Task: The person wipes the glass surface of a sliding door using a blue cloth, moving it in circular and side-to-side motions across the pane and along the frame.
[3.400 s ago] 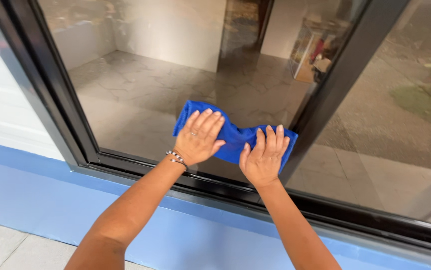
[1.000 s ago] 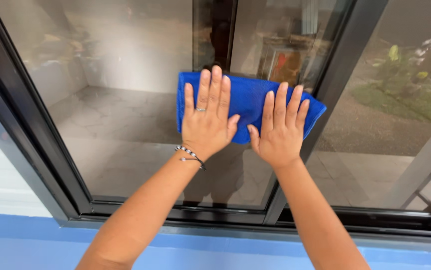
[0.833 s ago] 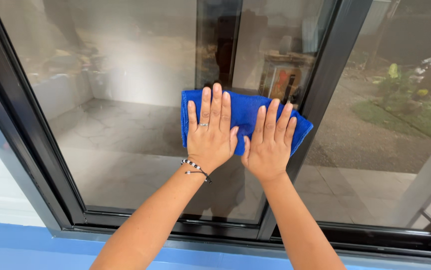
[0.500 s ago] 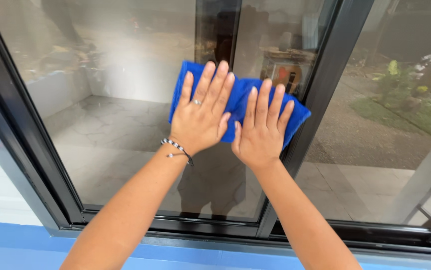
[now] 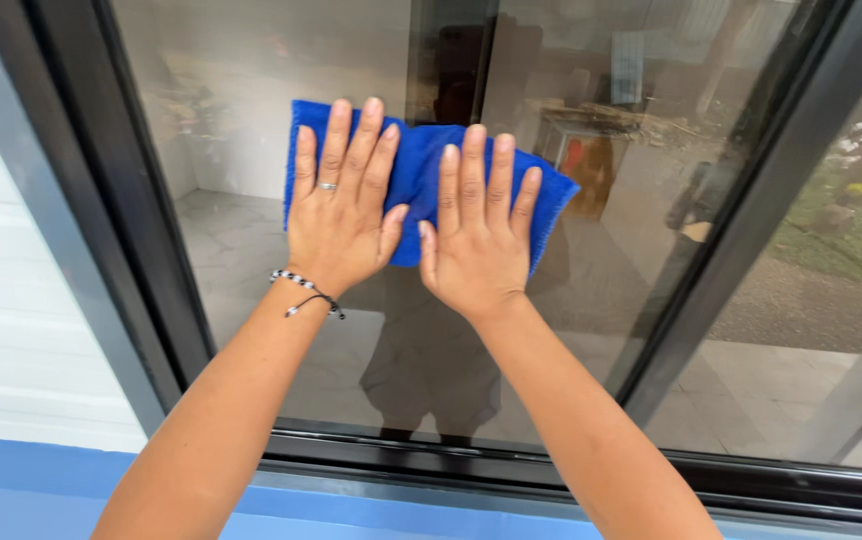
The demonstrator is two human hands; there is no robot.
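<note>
A blue cloth (image 5: 417, 165) is pressed flat against the window glass (image 5: 241, 230) of a black-framed window. My left hand (image 5: 339, 215), with a ring and a beaded bracelet, lies flat on the cloth's left part, fingers spread upward. Beside it, my right hand (image 5: 476, 235) presses the cloth's right part, fingers also spread. The thumbs almost touch. Most of the cloth's middle is hidden under both hands.
The black window frame (image 5: 141, 240) runs down the left, and a black mullion (image 5: 741, 210) slants at the right. A black sill (image 5: 511, 465) lies below, with a blue wall band (image 5: 41, 490) under it. The white wall (image 5: 11, 330) is at the left.
Over the last seconds both hands slid the cloth up from the lower glass, then leftward across the pane. The hands have drawn closer together and the view has shifted slightly.
</note>
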